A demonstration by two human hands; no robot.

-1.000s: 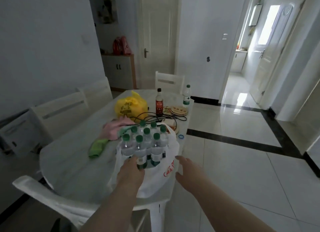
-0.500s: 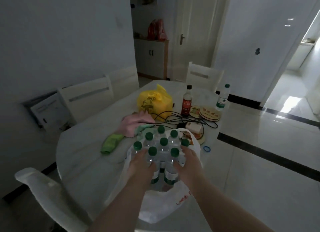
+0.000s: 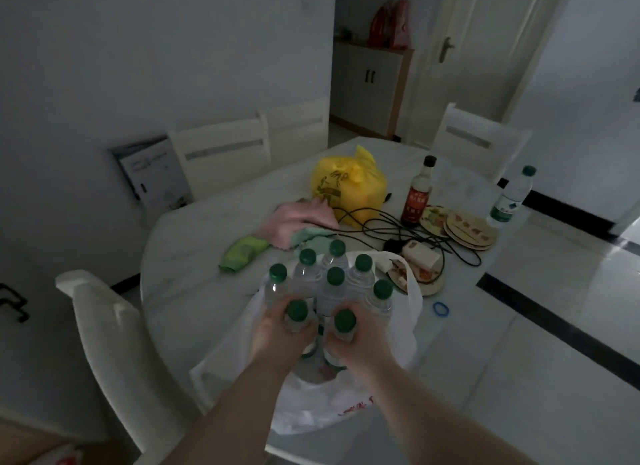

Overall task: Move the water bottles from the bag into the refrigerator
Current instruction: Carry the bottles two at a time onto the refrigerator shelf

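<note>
Several clear water bottles with green caps stand packed together in a white plastic bag at the near edge of the round white table. My left hand grips the near-left bottle round its neck. My right hand grips the near-right bottle the same way. Both bottles stand upright among the others. The refrigerator is out of view.
On the table lie a yellow bag, pink and green cloths, black cables, a dark sauce bottle, plates, a lone water bottle. White chairs ring the table. Tiled floor lies to the right.
My view moved closer and tilted down over the bag. Both hands went from reaching toward the bag to closing round the two nearest bottles.
</note>
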